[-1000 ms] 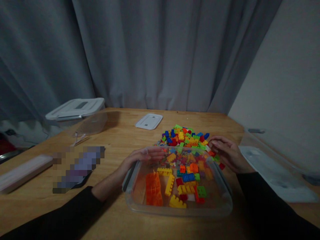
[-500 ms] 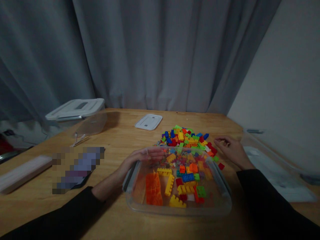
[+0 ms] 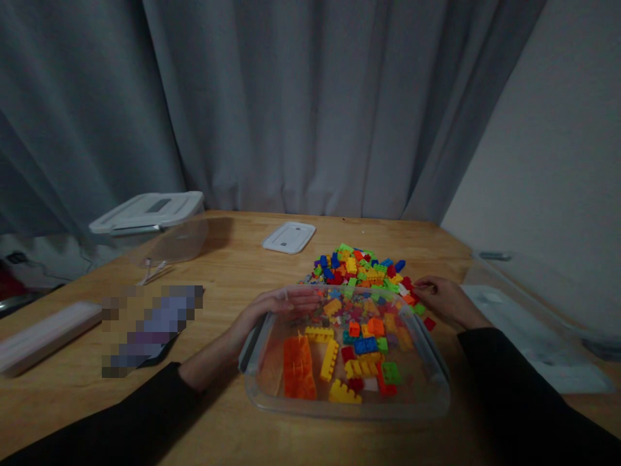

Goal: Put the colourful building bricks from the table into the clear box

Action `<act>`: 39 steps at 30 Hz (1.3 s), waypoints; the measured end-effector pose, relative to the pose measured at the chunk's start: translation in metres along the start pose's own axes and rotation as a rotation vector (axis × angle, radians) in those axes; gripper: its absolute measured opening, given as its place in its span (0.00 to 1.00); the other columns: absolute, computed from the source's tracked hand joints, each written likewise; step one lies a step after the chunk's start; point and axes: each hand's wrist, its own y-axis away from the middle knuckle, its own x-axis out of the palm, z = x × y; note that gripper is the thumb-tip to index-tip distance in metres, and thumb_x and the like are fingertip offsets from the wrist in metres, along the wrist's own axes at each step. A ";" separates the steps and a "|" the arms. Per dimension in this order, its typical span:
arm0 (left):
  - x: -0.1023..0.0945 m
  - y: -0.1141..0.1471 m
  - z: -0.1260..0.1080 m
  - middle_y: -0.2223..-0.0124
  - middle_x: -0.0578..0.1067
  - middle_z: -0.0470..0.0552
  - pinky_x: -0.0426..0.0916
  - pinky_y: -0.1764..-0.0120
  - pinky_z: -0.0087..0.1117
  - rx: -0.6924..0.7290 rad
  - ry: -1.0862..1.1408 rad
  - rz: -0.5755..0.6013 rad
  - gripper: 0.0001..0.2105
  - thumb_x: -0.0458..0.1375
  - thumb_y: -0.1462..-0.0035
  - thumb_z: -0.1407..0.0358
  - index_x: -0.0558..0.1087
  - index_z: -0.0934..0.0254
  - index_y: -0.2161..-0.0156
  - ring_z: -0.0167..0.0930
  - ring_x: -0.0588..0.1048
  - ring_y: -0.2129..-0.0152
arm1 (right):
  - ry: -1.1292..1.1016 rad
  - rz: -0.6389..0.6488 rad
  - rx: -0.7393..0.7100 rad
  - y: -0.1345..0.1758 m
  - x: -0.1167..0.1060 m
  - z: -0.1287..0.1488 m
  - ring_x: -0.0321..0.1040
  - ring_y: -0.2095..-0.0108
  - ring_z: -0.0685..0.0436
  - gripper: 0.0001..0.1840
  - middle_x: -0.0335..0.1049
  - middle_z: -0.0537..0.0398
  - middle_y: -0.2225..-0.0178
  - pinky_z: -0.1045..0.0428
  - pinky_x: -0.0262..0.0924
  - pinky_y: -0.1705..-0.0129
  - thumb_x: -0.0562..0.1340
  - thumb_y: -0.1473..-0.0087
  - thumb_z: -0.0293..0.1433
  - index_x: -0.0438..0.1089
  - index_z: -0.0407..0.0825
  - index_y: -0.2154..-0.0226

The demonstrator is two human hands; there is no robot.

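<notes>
In front of me stands a clear plastic box (image 3: 272, 406) holding loose toy building bricks, among them a large orange piece (image 3: 299, 367), yellow bricks and a blue brick (image 3: 365, 346). My left hand (image 3: 279, 303) lies along its far left corner, fingers stretched flat against the far wall and partly seen through the plastic. Beyond the box is a heap of mixed bricks (image 3: 359, 264). My right hand (image 3: 444, 299) is at the heap's right edge, fingers bent together beside red bricks; what its fingertips hold, if anything, is too small to make out.
A lidded clear box (image 3: 177, 233) stands at the far left, and a white lid (image 3: 290, 237) lies at the back. A pixelated phone-like object (image 3: 160, 330) and a pale long case (image 3: 48, 336) lie left. Another clear container (image 3: 533, 343) is at the right. A red brick (image 3: 429, 323) lies apart.
My right hand has shifted slightly left, bringing its fingertips up to the red bricks at the heap's edge. The left hand and the box stay where they were.
</notes>
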 end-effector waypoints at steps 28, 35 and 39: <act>-0.001 -0.001 0.000 0.34 0.72 0.58 0.51 0.31 0.53 0.009 -0.013 0.026 0.22 0.53 0.39 0.66 0.77 0.64 0.42 0.48 0.67 0.35 | -0.028 0.022 0.002 0.003 -0.002 0.005 0.79 0.63 0.38 0.15 0.83 0.47 0.62 0.47 0.71 0.64 0.66 0.45 0.37 0.76 0.50 0.55; -0.001 0.000 0.001 0.33 0.71 0.59 0.51 0.31 0.53 0.018 -0.027 0.018 0.23 0.52 0.39 0.66 0.76 0.64 0.41 0.48 0.67 0.35 | -0.004 -0.055 0.014 0.001 -0.004 0.004 0.78 0.64 0.38 0.21 0.82 0.48 0.63 0.48 0.69 0.65 0.67 0.45 0.45 0.76 0.50 0.53; 0.003 0.001 0.000 0.34 0.72 0.58 0.53 0.32 0.55 0.001 -0.013 -0.002 0.22 0.52 0.39 0.66 0.77 0.64 0.42 0.49 0.66 0.34 | -0.036 -0.098 0.022 0.001 -0.006 0.009 0.77 0.65 0.39 0.23 0.81 0.48 0.64 0.47 0.70 0.64 0.67 0.45 0.49 0.77 0.49 0.56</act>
